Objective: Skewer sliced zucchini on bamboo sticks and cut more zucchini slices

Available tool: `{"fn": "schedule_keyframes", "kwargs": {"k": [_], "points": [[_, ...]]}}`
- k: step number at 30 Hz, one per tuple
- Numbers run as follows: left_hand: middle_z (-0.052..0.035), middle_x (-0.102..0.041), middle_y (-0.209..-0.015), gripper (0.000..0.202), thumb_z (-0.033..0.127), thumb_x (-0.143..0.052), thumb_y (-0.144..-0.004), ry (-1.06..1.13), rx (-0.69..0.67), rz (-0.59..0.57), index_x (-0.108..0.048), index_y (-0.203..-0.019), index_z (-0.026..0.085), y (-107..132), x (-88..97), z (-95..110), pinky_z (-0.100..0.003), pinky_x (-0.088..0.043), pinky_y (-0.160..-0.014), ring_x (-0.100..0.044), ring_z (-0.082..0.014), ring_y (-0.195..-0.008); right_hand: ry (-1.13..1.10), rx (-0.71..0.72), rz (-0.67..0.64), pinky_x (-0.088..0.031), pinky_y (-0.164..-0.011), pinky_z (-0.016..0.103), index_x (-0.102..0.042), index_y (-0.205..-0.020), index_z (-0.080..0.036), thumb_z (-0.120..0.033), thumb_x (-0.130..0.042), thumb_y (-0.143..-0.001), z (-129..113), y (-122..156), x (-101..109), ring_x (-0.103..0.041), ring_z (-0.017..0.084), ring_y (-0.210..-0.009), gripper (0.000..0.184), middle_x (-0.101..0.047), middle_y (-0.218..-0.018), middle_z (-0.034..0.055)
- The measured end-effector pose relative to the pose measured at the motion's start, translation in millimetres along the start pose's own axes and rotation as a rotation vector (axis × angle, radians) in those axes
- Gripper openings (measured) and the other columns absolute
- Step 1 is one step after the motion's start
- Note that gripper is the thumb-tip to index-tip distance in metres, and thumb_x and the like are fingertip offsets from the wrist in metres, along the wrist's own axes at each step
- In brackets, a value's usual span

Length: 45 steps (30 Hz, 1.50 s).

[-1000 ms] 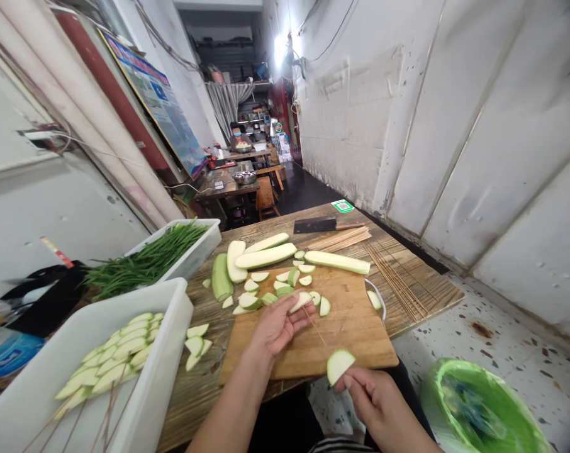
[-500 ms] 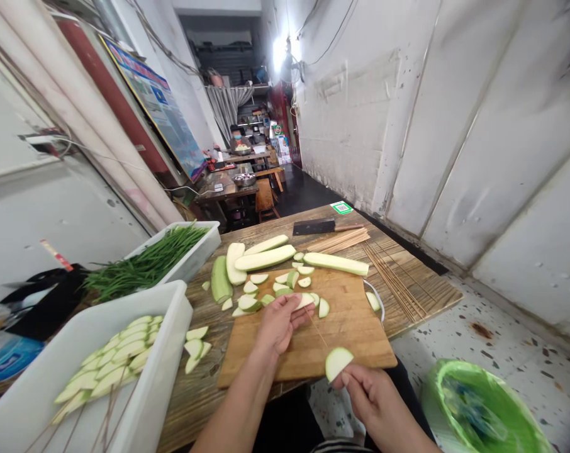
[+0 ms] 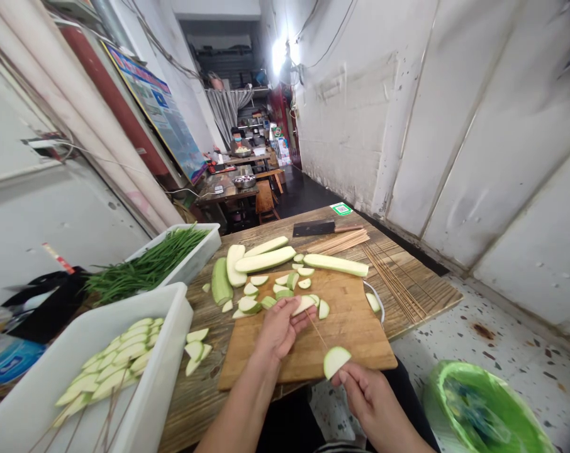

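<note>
My left hand (image 3: 279, 322) is closed over the cutting board (image 3: 355, 321), its fingers on a pale zucchini slice (image 3: 304, 305). A thin wooden skewer (image 3: 318, 329) runs from that slice down toward a half-round zucchini slice (image 3: 336, 362), pinched at its lower edge by my right hand (image 3: 365, 389). The skewer's near end meets this slice; whether it has pierced it I cannot tell. Several cut zucchini pieces (image 3: 283, 290) lie on the board beyond my left hand. Skewered slices (image 3: 119, 352) fill part of a white bin at the left.
Peeled zucchini lengths (image 3: 266, 258), a cleaver (image 3: 314, 228) and loose skewers (image 3: 393, 283) lie around the board. On the left stand the white bin (image 3: 174, 308) and a tray of green chives (image 3: 153, 261). A green-lined bucket (image 3: 487, 409) stands on the floor at right.
The right hand's half-round slice has shifted very slightly left and up. My left hand keeps nearly the same place and grip.
</note>
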<state>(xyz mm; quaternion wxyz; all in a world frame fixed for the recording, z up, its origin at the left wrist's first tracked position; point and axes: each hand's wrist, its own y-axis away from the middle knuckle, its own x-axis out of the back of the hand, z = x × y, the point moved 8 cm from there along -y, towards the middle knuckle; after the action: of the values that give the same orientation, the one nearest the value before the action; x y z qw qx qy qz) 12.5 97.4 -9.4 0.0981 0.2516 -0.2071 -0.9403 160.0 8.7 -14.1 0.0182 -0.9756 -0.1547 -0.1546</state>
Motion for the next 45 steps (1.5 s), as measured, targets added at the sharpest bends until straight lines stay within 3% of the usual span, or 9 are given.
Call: {"fn": "schedule_keyframes", "kwargs": {"k": [15,27,37,45], "points": [[-0.0126,-0.067,-0.081,0.005,0.011,-0.055,-0.079,0.02,-0.068,0.021,-0.054,-0.075,0.01,1,-1.2,0,-0.029,-0.055,-0.068,-0.067,-0.0196,-0.074,0.077,0.071,0.024,-0.023,-0.041,0.02,-0.053,-0.077,-0.017,-0.038,-0.029,-0.092,-4,7,0,-0.033,0.011,-0.047,0.036,-0.04,-0.059,-0.0028],[-0.0123,-0.068,-0.082,0.004,0.011,-0.057,-0.078,0.026,-0.014,-0.01,-0.052,-0.078,0.012,4,-2.6,-7,-0.03,-0.055,-0.068,-0.067,-0.0197,-0.074,0.014,0.034,0.014,-0.022,-0.041,0.02,-0.051,-0.076,-0.017,-0.04,-0.031,-0.092,-1,6,-1,-0.027,0.01,-0.046,0.035,-0.025,-0.052,-0.0066],[-0.012,-0.068,-0.085,0.007,0.011,-0.056,-0.078,0.053,0.023,-0.031,-0.05,-0.079,0.013,9,-5.6,-7,-0.035,-0.054,-0.072,-0.067,-0.0208,-0.074,-0.01,0.05,0.039,-0.021,-0.04,0.021,-0.05,-0.074,-0.017,-0.041,-0.032,-0.092,-7,2,1,-0.026,0.01,-0.044,0.034,-0.024,-0.051,-0.0074],[-0.0126,-0.068,-0.083,0.006,0.013,-0.057,-0.078,0.033,0.093,-0.065,-0.051,-0.078,0.012,16,-15.5,-24,-0.037,-0.053,-0.074,-0.067,-0.0208,-0.073,0.062,0.084,0.113,-0.027,-0.048,0.022,-0.049,-0.07,-0.018,-0.039,-0.032,-0.092,-18,-8,9,-0.032,0.011,-0.049,0.035,-0.03,-0.054,-0.0062]]}}
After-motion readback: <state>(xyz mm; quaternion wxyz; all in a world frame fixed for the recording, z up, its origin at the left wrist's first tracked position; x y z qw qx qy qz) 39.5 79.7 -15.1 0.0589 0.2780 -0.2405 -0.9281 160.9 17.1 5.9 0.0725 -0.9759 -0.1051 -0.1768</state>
